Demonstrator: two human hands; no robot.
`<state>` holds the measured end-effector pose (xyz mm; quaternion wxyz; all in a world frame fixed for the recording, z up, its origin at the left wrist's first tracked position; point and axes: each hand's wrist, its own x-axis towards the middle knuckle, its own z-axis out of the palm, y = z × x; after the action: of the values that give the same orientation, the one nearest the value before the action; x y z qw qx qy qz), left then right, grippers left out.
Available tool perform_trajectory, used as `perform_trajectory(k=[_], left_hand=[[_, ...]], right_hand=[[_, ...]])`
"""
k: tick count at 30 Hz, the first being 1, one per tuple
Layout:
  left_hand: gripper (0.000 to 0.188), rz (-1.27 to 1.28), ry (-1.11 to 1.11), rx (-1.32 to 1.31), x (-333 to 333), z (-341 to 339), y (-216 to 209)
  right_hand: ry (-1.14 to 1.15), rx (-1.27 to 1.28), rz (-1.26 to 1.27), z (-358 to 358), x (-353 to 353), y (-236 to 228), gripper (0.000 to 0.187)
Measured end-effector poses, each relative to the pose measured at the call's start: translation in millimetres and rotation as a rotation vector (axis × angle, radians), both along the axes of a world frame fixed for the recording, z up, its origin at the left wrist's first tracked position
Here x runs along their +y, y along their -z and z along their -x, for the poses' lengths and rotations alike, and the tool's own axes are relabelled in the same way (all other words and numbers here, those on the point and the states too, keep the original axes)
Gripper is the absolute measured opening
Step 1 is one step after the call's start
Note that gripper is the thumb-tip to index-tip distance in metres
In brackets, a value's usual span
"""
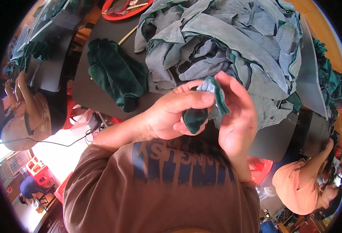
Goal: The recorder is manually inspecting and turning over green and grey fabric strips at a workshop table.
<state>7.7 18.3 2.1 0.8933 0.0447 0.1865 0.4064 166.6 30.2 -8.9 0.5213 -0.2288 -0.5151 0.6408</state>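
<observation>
In front of my chest, my left hand (171,106) pinches a small folded piece of green velvet cloth (195,119) between thumb and fingers. The pale grey-blue underside of the cloth shows at its top, and a narrow green edge curls over on the right. Around that edge bends my right hand (239,116), its fingertips against the cloth and its thumb mostly hidden. Beyond my left forearm lies a larger dark green velvet piece (118,73), bunched on the dark table (101,91). A big heap of cloth pieces (233,42), mostly grey side up with green edges, spreads just past my hands.
A red tray (126,13) with small items stands at the far left, near a thin wooden stick (128,35). More green cloth (328,73) lies at the far right. Co-workers sit at the left (25,116) and right (299,186). Red stools (39,171) stand lower left.
</observation>
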Motion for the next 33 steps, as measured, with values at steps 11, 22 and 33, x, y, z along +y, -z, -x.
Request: perform_trajectory(k=[11, 22, 33], left_hand=[[0.037, -0.237, 0.189, -0.249, -10.8, -0.2, 8.4], [0.022, -0.161, 0.158, 0.108, -5.9, 18.9, -4.7], [0.024, -0.728, 0.110, 0.585, -1.3, 30.5, -10.3]], right_hand=[[-0.106, 0.052, -0.123, 7.7, 4.8, 1.3, 0.041], [-0.054, -0.339, -0.176, 8.3, 3.7, -7.7, 0.046], [-0.068, -0.259, -0.309, -5.2, 6.4, -9.3, 0.029]])
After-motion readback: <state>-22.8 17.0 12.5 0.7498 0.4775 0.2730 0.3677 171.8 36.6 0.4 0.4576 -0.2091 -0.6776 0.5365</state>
